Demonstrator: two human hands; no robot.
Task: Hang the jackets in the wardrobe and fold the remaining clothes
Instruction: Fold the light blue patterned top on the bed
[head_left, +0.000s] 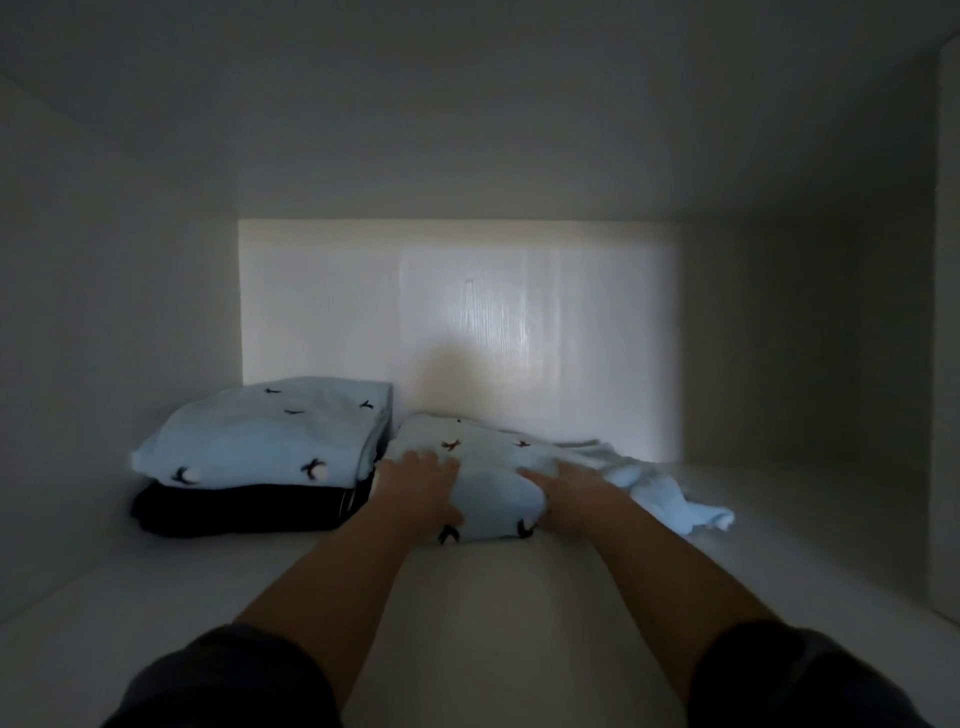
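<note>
- Head view: the left hand (415, 488) and right hand (571, 493) reached into the wardrobe and clasped a folded pale-blue garment (493, 499) on the shelf (467, 597).
- On each hand the fingers lay close together over the garment's top and the thumb curled at its near edge, so each side was pinched between fingers and thumb. Blur hid how firm the hold was.
- The garment sat between the two hands, its far edge beyond the fingertips and close to the back panel (467, 312).
- Just outside the left fingers stood a stack (260, 431), a matching pale-blue piece on a dark one. The garment's side lay beside it; contact could not be told.
- Outside the right fingers a loose flap (691, 512) of the garment trailed across the shelf, unfolded.
- The step looked like setting the folded garment down beside the stack.
- To do it well, the hands should keep the layers squeezed flat and square the edge under the left fingers with the stack.
- The right fingers should then tuck the flap under or over the fold, lest it drag the layers open.
</note>
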